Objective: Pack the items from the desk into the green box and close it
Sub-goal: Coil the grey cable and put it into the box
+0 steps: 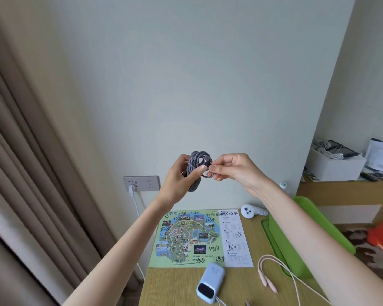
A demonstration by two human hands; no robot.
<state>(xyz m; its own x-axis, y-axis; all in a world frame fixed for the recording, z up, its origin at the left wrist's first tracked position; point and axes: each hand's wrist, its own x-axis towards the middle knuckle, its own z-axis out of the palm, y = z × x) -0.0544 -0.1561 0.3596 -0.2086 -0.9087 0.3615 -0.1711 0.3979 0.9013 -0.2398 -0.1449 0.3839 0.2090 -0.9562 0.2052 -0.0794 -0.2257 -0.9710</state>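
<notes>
High above the desk I hold a coiled grey braided cable [197,161] in front of the wall. My left hand [181,180] grips the coil from the left. My right hand [232,167] pinches the cable's end at the coil's right side. The green box [296,261] stands open on the desk's right side, its lid [332,230] tilted up behind my right forearm. On the desk lie a light blue power bank [210,283], a pink cable [268,272] and a white handheld controller [249,210].
A printed map with handwriting [199,237] covers the desk's middle. A wall socket [141,183] with a white plug sits behind the desk. Curtains hang at the left. A shelf at the right holds a white box [334,164] and papers.
</notes>
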